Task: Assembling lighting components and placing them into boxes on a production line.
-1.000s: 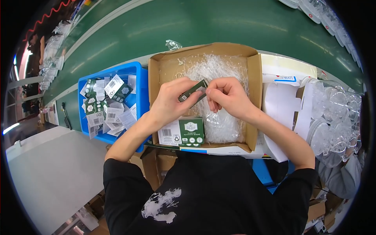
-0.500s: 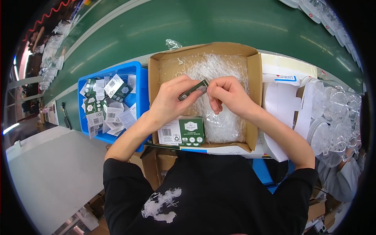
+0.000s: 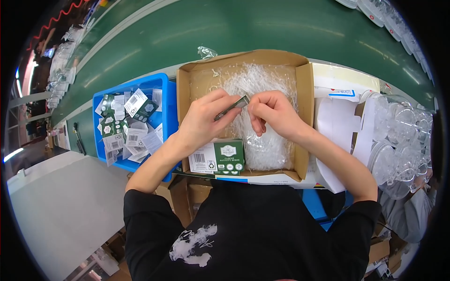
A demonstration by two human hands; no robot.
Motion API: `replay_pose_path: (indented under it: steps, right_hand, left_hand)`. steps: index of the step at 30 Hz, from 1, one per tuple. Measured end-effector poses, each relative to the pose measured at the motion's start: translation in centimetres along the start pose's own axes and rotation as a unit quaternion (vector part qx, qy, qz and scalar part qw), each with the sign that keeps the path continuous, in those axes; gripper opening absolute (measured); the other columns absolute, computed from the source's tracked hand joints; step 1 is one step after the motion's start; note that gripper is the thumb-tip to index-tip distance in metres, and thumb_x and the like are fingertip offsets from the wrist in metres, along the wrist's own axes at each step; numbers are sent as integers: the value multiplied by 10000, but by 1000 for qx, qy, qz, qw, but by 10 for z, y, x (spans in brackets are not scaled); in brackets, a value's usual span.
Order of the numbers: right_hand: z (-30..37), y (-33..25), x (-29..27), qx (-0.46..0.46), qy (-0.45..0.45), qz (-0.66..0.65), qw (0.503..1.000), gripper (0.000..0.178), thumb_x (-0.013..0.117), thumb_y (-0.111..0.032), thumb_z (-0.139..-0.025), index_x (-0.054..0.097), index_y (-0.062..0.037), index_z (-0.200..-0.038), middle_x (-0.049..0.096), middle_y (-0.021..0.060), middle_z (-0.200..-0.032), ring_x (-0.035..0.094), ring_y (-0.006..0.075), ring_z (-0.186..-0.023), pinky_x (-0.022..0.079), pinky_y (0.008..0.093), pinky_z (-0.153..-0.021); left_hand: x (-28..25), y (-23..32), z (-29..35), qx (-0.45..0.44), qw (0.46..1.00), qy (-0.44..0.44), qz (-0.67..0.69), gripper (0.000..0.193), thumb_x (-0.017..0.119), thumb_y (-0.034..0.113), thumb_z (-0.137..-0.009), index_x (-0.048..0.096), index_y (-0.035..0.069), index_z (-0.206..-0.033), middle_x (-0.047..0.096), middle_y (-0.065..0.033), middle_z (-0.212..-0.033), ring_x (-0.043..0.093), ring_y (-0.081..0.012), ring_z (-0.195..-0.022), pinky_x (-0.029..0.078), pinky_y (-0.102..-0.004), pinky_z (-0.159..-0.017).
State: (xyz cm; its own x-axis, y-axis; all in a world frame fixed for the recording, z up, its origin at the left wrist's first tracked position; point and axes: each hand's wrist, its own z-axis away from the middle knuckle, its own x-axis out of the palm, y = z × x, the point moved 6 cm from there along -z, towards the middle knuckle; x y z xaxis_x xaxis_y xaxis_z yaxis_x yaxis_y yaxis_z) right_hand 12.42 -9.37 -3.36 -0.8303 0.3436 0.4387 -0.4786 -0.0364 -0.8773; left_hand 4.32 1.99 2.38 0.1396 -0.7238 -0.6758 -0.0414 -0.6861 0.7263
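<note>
Above a shallow cardboard box, my left hand holds a folded green card tag between thumb and fingers, its edge turned up. Close by the tag's right end, my right hand is closed in a pinch with the other fingers curled; whatever it grips is too small to make out. Below both hands a heap of thin clear plastic strands fills the middle and right of the box. A stack of green and white card tags lies in the box's near left corner.
A blue bin at the left holds many loose tags. White paper sheets and clear domed containers stand at the right. A green table stretches behind. Another person's grey sleeve shows at lower right.
The tag in my left hand has tilted slightly, so less of its face shows. My right hand has hardly moved.
</note>
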Motion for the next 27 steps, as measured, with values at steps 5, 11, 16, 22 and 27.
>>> replay_pose_path:
  steps: [5, 11, 16, 22, 27]
  right_hand:
    - [0, 1, 0, 2, 2, 7, 1000, 221, 505, -111, -912, 572, -30, -718, 592, 39, -574, 557, 88, -503, 406, 225, -459]
    - [1, 2, 0, 11, 5, 19, 1000, 225, 514, -124, -927, 578, -38, -729, 583, 18, -583, 549, 77, -515, 401, 221, -465]
    - [1, 0, 2, 3, 14, 15, 1000, 239, 518, -149, -944, 577, -41, -739, 574, 6, -594, 542, 69, -527, 397, 216, -471]
    - [1, -7, 1, -8, 44, 37, 998, 251, 563, -207, -966, 597, -27, -793, 576, 1, -618, 519, 58, -538, 395, 206, -482]
    - [2, -6, -3, -2, 75, 48, 996, 231, 588, -215, -964, 614, -13, -853, 582, 3, -636, 514, 56, -552, 403, 208, -496]
  left_hand:
    - [0, -2, 0, 6, 1000, 7, -18, 219, 704, 58, -814, 662, 35, -1028, 574, -85, -804, 598, -239, -677, 487, -330, -587]
    - [0, -3, 0, 13, 998, -5, -58, 221, 703, 90, -819, 667, 47, -1032, 578, -77, -811, 613, -251, -673, 501, -341, -580]
    - [3, 0, 1, 29, 998, -17, -54, 224, 704, 100, -812, 672, 57, -1030, 585, -72, -822, 622, -253, -677, 509, -341, -583]
    - [0, -1, -1, 36, 997, 3, -67, 221, 704, 91, -813, 672, 58, -1029, 595, -56, -841, 628, -234, -677, 512, -337, -575]
    - [1, 1, -1, 24, 999, 7, -42, 248, 708, 97, -816, 663, 42, -1053, 604, -69, -941, 631, -216, -773, 516, -324, -643]
